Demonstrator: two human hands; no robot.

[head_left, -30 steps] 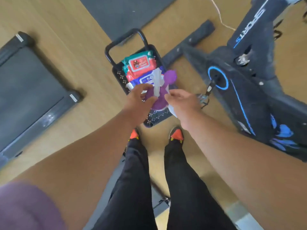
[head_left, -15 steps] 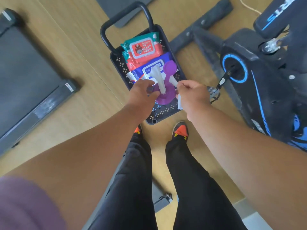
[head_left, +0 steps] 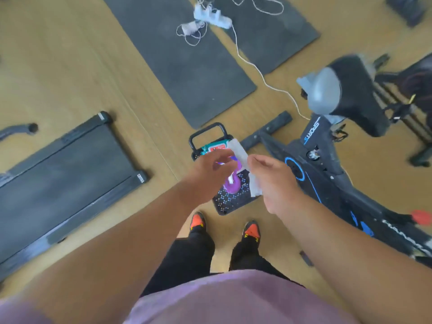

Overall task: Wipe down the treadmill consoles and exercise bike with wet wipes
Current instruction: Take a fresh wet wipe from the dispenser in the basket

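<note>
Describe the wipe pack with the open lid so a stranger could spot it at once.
Start at the exercise bike; on the floor just left of it stands a black basket with a loop handle. Two wipe packs lie inside. The wanted pack is the nearer one, under the hands, with a purple lid flipped open and a wipe sticking out; the red-and-teal pack is farther away.

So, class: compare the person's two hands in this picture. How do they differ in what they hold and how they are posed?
The right hand pinches a white wet wipe, which sticks out above and below it; the left hand looks empty, though blurred. The right hand's fingers are curled, while the left hand's are spread loosely. Both hover above the black basket on the floor.
</note>
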